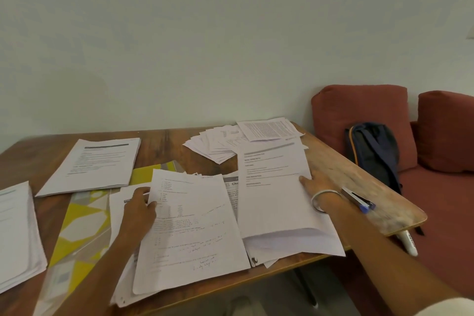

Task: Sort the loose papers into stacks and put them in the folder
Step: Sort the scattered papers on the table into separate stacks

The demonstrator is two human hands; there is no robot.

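Loose white papers cover the wooden table [359, 174]. My left hand [139, 206] pinches the left edge of a handwritten sheet [195, 228] lying on a pile at the front middle. My right hand [316, 181], with a bangle on the wrist, grips the right edge of a printed sheet [272, 187] on top of another pile. A yellow and grey patterned folder [82, 226] lies flat to the left, partly under papers. One neat stack [95, 164] sits at the back left and another stack [15, 233] at the far left edge.
A fanned heap of papers [230, 143] lies at the back of the table. A pen [357, 200] rests by my right wrist. A marker [409, 242] lies on the red sofa [448, 213], where a dark backpack [374, 151] leans on the cushions.
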